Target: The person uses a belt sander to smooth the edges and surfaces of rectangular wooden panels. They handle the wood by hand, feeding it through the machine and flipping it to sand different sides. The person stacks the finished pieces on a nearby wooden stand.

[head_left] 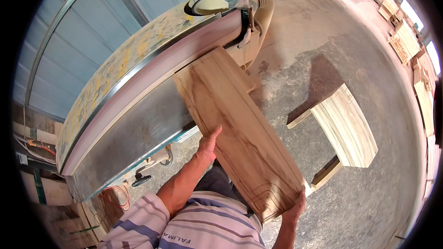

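Observation:
A long brown wooden panel (240,133) with dark grain and a grooved line near its border slants across the middle. Its far end meets the pinkish sanding belt (152,80) of a long belt sander, over the grey metal table (134,131). My left hand (210,142) grips the panel's left edge, thumb on top and fingers hidden underneath. At the near right corner my right hand (294,206) is closed on the panel, its fingers partly out of sight.
The sander's paint-worn cover (124,60) runs along the left, with a ribbed hose (264,11) at its far end. A pale board (346,127) rests on a low support to the right. Stacked timber (404,41) lines the far right. An orange cord (122,196) lies below the table.

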